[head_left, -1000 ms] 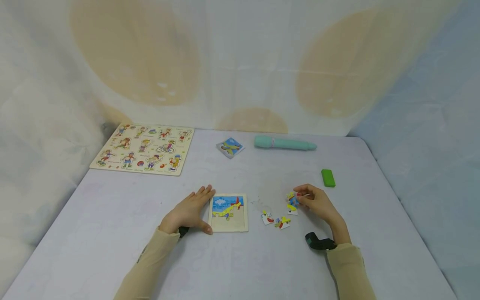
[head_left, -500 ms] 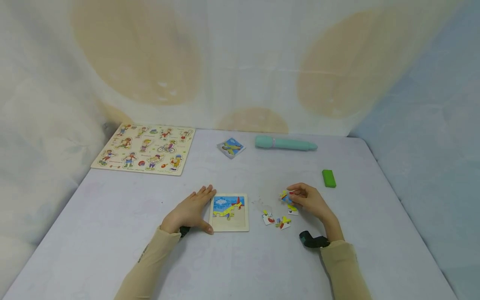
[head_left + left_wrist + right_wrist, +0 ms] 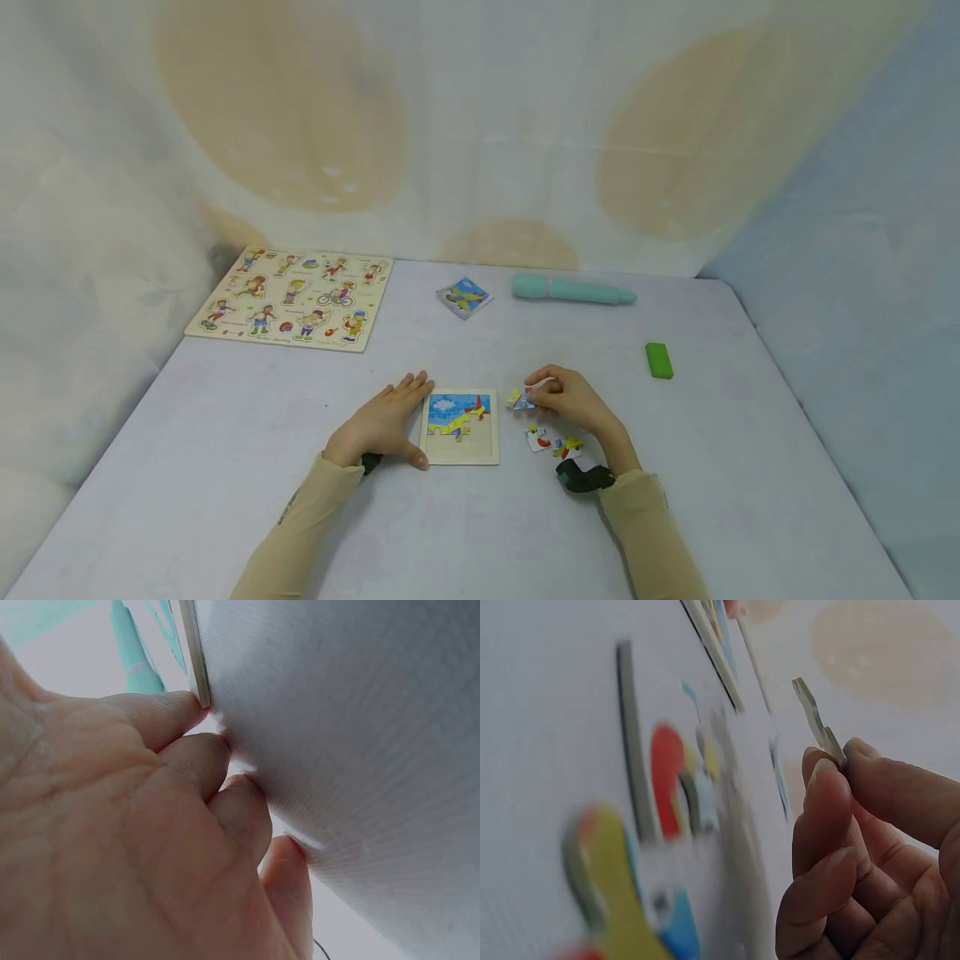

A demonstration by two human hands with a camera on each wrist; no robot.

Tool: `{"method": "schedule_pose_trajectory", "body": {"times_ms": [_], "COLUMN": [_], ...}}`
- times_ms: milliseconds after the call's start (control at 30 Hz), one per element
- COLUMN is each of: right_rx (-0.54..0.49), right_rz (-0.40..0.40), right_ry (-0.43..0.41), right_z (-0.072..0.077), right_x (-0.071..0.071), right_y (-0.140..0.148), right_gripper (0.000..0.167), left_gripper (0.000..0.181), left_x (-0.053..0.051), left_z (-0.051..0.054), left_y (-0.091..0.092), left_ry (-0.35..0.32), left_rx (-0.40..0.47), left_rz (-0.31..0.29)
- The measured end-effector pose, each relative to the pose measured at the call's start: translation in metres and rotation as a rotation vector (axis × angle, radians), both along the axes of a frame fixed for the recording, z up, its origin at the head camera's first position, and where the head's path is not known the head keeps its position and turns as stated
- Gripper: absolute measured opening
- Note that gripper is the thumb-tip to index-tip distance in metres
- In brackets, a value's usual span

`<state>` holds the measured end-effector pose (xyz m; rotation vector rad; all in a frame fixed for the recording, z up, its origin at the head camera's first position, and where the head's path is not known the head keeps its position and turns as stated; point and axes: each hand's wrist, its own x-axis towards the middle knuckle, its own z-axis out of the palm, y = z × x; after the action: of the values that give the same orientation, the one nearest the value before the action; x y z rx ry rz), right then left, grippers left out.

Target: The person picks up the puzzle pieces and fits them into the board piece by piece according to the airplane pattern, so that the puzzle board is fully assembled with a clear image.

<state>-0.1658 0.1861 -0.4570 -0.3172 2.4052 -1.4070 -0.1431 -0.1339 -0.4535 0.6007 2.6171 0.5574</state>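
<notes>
A small framed wooden jigsaw [image 3: 484, 450] lies on the table, its top part filled with blue sky and a yellow plane, its lower part bare wood. My left hand [image 3: 381, 425] rests on the table with fingers spread, touching the frame's left edge; the left wrist view shows a fingertip against that edge. Just right of the frame, my right hand [image 3: 573, 402] pinches a jigsaw piece [image 3: 519, 400] between thumb and fingers, held above the table; it appears edge-on in the right wrist view [image 3: 817, 724]. Below lie a white-and-red piece [image 3: 537, 438] and a yellow-and-red piece [image 3: 568, 447].
A large wooden board of cartoon figures [image 3: 288, 300] lies at the back left. A small picture card [image 3: 465, 297] and a turquoise pen-shaped object [image 3: 573, 289] are along the back. A green block [image 3: 659, 361] lies on the right. Cloth hangs behind and at both sides.
My right hand has moved left, carrying the pinched piece close to the frame. Another loose piece, earlier visible beside the fingers, is now out of sight near that hand. My left hand stays put.
</notes>
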Motion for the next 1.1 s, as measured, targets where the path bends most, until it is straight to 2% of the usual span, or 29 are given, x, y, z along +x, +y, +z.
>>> {"method": "schedule_pose_trajectory", "body": {"times_ms": [200,400,867,1100], "right_rx": [-0.025,-0.050,-0.007,0.028], "right_rz": [0.032,0.022,0.005,0.003], "right_ry": [-0.022,-0.041,-0.035,0.002], "right_z": [-0.002,-0.008,-0.008,-0.009], "right_x": [0.003,0.007,0.019,0.022], "right_y": [-0.018,-0.036,-0.057,-0.063], "right_gripper": [0.022,0.021,0.012,0.011], "left_gripper": [0.120,0.119,0.120,0.120], "left_x": [0.000,0.000,0.000,0.000], "left_z": [0.001,0.003,0.001,0.000], "left_y": [0.001,0.001,0.000,0.000], "left_ry": [-0.003,-0.003,0.007,0.006], "left_rx": [0.000,-0.002,0.008,0.005], "left_rz": [-0.001,-0.001,-0.007,-0.006]}}
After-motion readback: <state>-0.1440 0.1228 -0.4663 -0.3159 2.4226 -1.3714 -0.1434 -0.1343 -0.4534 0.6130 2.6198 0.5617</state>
